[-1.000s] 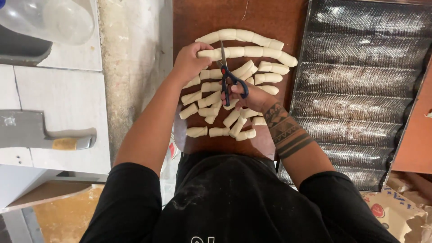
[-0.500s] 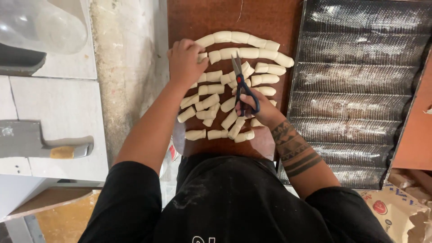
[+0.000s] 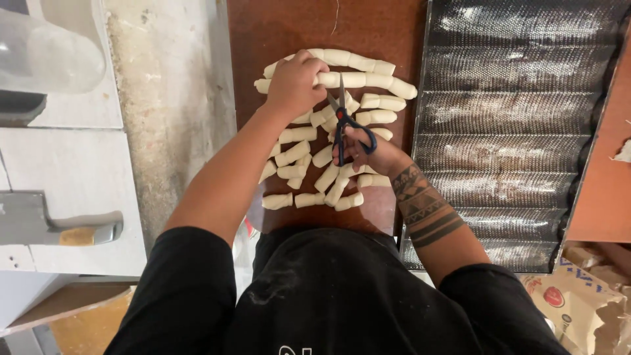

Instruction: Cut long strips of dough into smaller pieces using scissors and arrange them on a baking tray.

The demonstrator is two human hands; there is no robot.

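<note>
— Left hand [image 3: 294,84]? 
— Pressed over long dough rope [image 3: 355,79] on brown worktop [image 3: 289,26], hiding rope's middle.

— Right hand [image 3: 368,152]? 
— Grip closed through blue scissors [image 3: 343,115]; blades barely parted, tips meeting rope, fingertips unseen.

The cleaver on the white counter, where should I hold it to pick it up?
Hold the cleaver by its handle, the tan and grey part pointing toward the wooden board. Come from above on that side. It lies flat and the wide steel blade fills the other end, so probably keep your fingers off that.
</note>
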